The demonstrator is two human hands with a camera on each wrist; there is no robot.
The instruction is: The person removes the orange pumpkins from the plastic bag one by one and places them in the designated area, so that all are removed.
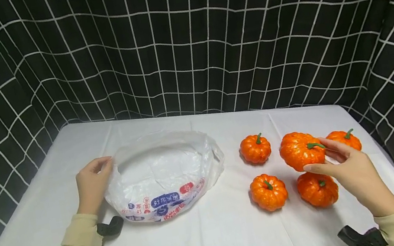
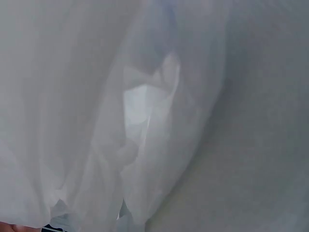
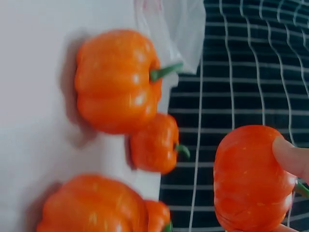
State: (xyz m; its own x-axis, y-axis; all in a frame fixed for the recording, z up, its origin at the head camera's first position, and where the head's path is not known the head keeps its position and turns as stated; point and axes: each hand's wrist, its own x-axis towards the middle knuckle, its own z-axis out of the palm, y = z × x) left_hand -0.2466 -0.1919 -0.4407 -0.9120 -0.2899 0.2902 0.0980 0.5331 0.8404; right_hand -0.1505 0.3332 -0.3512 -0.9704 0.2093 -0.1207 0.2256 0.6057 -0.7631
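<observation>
A white plastic bag with red and blue print lies with its mouth spread on the table. My left hand pinches its left rim between thumb and fingers. In the left wrist view the thin plastic fills most of the picture. My right hand grips a small orange pumpkin with a green stem, thumb on the near side and fingers on the far side. In the right wrist view this held pumpkin is off the table, its stem partly behind the thumb.
Around the held one, several more pumpkins rest on the white cloth: one at the back, a front one, another below the held pumpkin, and one behind my right fingers. A black grid curtain borders the table.
</observation>
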